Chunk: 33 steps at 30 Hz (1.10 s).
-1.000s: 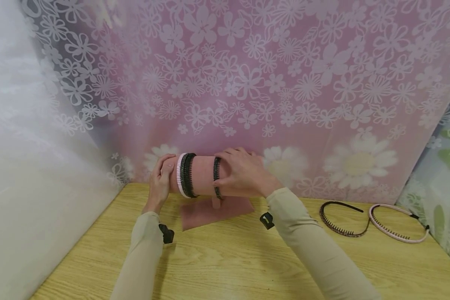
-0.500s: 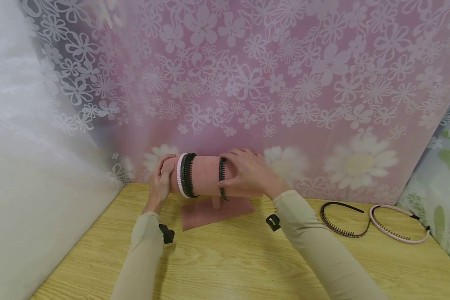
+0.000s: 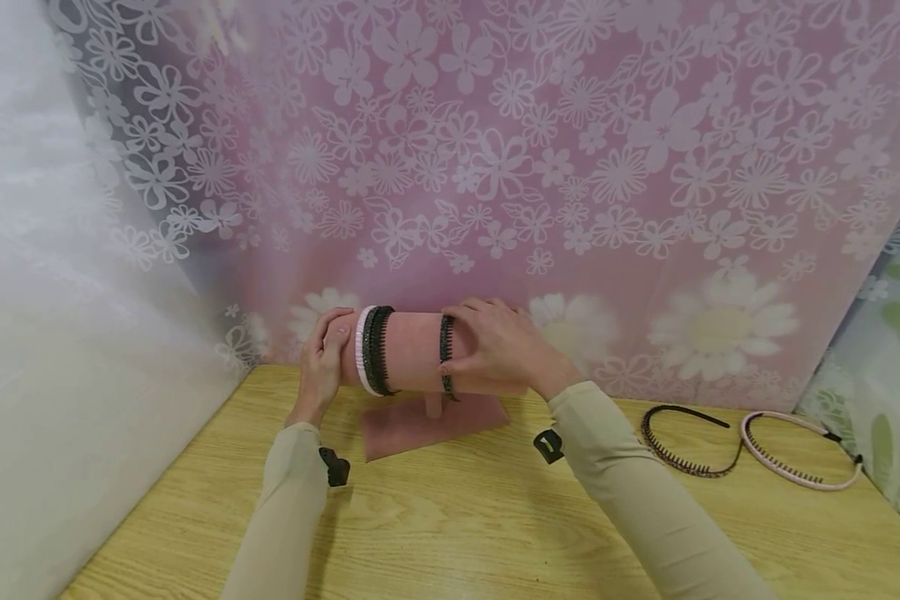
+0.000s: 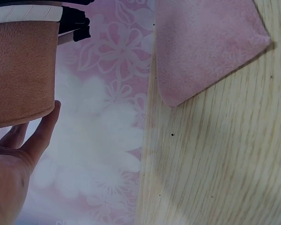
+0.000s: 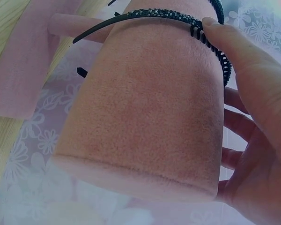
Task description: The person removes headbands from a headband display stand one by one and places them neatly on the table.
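A plush pink roll-shaped headband stand (image 3: pixel 412 352) lies across the head view on a short post above its flat base (image 3: pixel 435 432). My left hand (image 3: pixel 318 360) grips the roll's left end, its fingers also wrapped under the end in the left wrist view. Just beside it, a white headband (image 3: pixel 361 354) and black toothed headbands (image 3: pixel 377 354) sit close together around the roll. Further right, a glittery black headband (image 5: pixel 164 13) arches over the roll. My right hand (image 3: pixel 506 343) holds it, thumb on the band; the fingers reach behind the roll, partly hidden.
On the wooden table (image 3: pixel 450 525) at right lie a dark brown toothed headband (image 3: pixel 682 465) and a pink headband (image 3: pixel 783 473). A pink floral curtain (image 3: pixel 495 150) hangs right behind the stand. White sheeting (image 3: pixel 82 333) borders the left side.
My right hand has slid the glittery black headband a little to the right along the roll, mostly in the first half second. My left hand has stayed at the left end.
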Tool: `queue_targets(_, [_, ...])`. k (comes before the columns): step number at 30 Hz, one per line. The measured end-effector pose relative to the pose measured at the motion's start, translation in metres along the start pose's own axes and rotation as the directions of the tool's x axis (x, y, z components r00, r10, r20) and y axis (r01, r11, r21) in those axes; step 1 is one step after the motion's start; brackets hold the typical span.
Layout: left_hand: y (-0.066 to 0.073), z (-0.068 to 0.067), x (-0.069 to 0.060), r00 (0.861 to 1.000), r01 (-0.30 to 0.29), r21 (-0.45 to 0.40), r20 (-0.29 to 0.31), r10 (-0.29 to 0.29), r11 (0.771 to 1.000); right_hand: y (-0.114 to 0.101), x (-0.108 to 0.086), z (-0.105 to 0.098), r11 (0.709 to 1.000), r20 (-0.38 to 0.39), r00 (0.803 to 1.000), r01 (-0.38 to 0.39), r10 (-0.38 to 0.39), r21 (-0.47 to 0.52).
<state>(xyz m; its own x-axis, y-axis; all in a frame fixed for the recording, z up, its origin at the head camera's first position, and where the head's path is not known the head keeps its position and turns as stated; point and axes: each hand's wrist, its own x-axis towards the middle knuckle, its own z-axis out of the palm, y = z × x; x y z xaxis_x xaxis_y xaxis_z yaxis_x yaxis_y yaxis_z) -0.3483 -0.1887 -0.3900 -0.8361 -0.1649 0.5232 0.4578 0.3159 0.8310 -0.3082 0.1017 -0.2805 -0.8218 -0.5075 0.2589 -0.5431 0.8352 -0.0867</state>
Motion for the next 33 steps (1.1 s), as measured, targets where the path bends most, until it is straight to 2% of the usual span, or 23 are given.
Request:
queue_targets(7, [-0.002, 0.001, 0.000, 1.000, -0.001, 0.018, -0.006, 0.001, 1.000, 0.002, -0.001, 0.000, 1.000, 0.009, 1.000, -0.011, 0.011, -0.007])
queue_targets(14, [0.001, 0.001, -0.001, 0.999, 0.032, 0.012, 0.006, -0.032, 0.999, 0.003, -0.003, -0.002, 1.000, 0.032, 0.999, -0.027, 0.027, -0.007])
queue_targets(25, [-0.003, 0.002, 0.001, 1.000, -0.005, 0.020, -0.012, 0.006, 1.000, 0.010, -0.007, -0.004, 0.999, 0.030, 0.999, -0.040, 0.039, 0.008])
queue_targets(33, [-0.001, 0.001, 0.002, 1.000, 0.018, 0.025, -0.006, -0.018, 1.000, 0.014, -0.011, -0.006, 0.999, 0.020, 0.999, -0.030, 0.030, 0.014])
